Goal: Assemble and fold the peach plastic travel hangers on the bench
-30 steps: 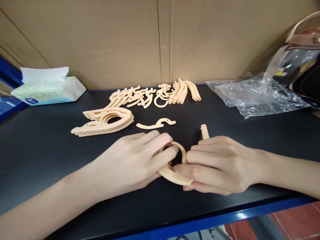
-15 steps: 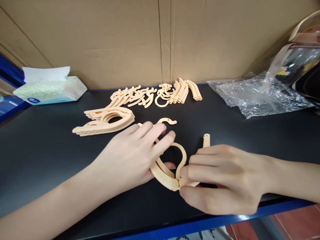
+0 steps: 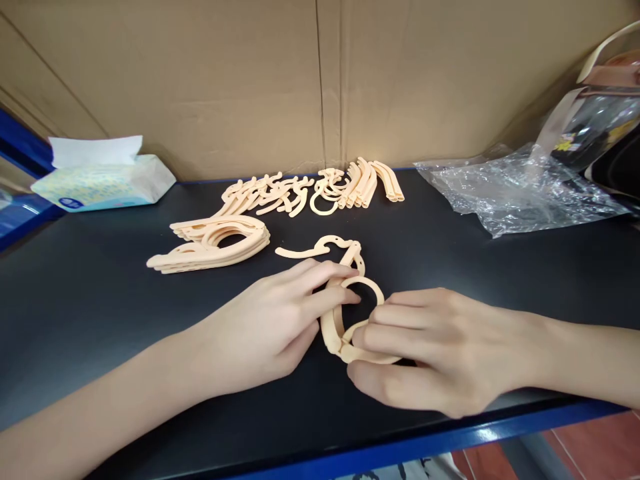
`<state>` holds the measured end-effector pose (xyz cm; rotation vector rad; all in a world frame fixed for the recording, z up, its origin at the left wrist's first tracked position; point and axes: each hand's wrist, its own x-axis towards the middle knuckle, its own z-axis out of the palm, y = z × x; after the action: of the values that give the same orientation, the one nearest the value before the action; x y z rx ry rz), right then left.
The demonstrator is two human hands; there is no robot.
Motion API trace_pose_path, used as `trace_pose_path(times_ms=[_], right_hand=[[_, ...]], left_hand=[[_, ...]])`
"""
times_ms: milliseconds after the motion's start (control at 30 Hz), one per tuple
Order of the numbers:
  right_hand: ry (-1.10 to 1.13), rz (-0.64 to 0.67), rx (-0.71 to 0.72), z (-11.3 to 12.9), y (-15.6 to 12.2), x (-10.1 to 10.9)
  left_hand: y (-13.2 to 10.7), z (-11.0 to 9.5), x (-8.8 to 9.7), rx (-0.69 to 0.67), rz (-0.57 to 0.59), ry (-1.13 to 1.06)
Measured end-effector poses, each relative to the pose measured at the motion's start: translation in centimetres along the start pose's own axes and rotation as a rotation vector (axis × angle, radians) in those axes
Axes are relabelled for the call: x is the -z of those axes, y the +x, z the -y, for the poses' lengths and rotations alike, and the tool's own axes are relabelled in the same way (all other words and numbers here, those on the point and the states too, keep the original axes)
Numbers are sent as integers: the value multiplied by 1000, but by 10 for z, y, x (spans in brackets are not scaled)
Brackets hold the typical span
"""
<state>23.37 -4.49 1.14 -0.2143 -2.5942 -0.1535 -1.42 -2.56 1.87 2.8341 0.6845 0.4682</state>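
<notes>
Near the front edge of the black table, two hands, left hand and right hand, both pinch one beige hook. Just beyond lies one loose piece. Farther left sits one flat stack. Farthest back are one leaning row, one tissue pack at the left, and one clear bag at the right.

The black tabletop carries a tissue pack at back left, a stack of peach hanger parts, a row of such parts behind it, one single part, a looped part in front, and a clear bag at right.
</notes>
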Motion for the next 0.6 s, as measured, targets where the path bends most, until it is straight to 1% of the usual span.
trace_pose_path(times_ms=[67, 133, 233, 300, 400, 467, 567, 600], right_hand=[[-25, 50, 2, -1, 0, 0], [-45, 54, 6, 0, 0, 1], [-10, -4, -17, 1, 1, 1], [48, -49, -51, -4, 0, 3], [59, -123, -163, -19, -3, 5], [72, -108, -258, -32, -6, 4], [136, -42, -411, -47, -11, -1], [149, -10, -436, -51, -13, -2]], left_hand=[[0, 0, -1, 35, -19, -103], [-1, -1, -3, 57, -44, -147], [-1, -2, -8, 67, -46, -117], [-1, -3, -10, 65, -42, -95], [0, -5, -10, 61, -45, -88], [2, -6, -9, 54, -40, -91], [3, -6, -8, 25, -23, -88], [3, -6, -7, 18, -17, -85]])
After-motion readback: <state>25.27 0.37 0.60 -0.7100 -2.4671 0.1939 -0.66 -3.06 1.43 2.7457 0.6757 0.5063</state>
